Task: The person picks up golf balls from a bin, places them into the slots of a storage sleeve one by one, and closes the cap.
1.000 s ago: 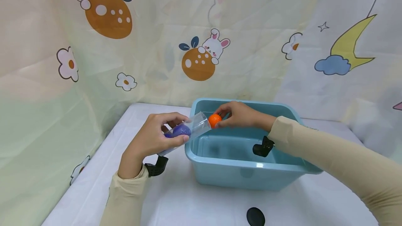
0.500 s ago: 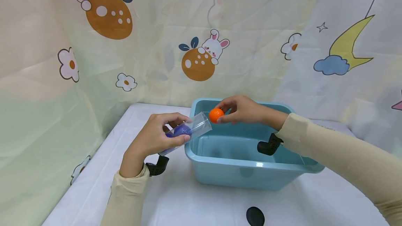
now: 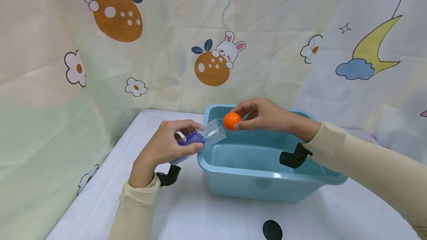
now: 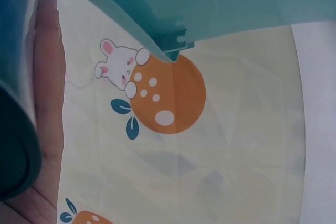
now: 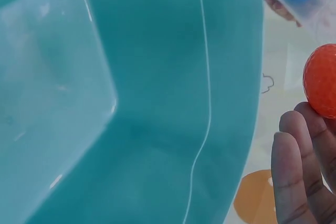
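Note:
My left hand [image 3: 170,143] grips a clear plastic tube [image 3: 213,132], tilted with its open mouth up and to the right. Inside its lower part sit purple balls [image 3: 194,138], partly covered by the fingers. An orange ball [image 3: 232,121] with a dimpled surface is pinched between thumb and fingertips of my right hand [image 3: 263,116], just above and right of the tube's mouth. In the right wrist view the orange ball [image 5: 323,81] shows at the fingertips. The left wrist view has the tube's dark end [image 4: 16,150] against the left hand's fingers [image 4: 48,82].
A light blue plastic basin [image 3: 263,186] stands on the white-covered table [image 3: 200,217], below and behind the right hand. Near the front edge lies a black round disc [image 3: 272,230]. A printed cloth [image 3: 166,47] hangs behind and along the left side.
My right hand has drawn the orange ball from the tube's mouth, moving up and to the right. The left hand and tube have hardly moved.

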A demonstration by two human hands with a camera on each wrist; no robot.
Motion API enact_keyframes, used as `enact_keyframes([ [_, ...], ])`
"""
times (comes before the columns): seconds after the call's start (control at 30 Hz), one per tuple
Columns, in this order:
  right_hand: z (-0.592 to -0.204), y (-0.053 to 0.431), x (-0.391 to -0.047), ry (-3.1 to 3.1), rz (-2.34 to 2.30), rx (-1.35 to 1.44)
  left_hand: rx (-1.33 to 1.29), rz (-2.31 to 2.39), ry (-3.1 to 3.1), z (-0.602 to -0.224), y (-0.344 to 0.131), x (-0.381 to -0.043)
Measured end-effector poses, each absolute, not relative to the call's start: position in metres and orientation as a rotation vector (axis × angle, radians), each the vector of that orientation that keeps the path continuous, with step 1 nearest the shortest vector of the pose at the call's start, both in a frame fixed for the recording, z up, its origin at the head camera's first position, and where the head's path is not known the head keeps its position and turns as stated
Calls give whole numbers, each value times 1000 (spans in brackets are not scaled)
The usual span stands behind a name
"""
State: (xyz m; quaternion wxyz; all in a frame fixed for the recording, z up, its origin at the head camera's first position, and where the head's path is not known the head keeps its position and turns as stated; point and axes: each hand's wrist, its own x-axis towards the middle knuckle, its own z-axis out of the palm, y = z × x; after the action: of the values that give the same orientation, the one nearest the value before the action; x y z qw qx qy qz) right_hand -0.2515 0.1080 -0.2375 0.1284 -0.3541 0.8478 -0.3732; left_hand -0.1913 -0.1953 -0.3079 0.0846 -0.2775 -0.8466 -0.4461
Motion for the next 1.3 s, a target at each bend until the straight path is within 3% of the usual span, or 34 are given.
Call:
enact_keyframes([
  [0.73,-237,96,-232,2413,-1082,-1208,-849,-1331,-2530,-308,-193,-188],
  [1.3,-238,98,-227,2317,-1171,-1130,-861,-1298,-2513,-304,-191,-186],
])
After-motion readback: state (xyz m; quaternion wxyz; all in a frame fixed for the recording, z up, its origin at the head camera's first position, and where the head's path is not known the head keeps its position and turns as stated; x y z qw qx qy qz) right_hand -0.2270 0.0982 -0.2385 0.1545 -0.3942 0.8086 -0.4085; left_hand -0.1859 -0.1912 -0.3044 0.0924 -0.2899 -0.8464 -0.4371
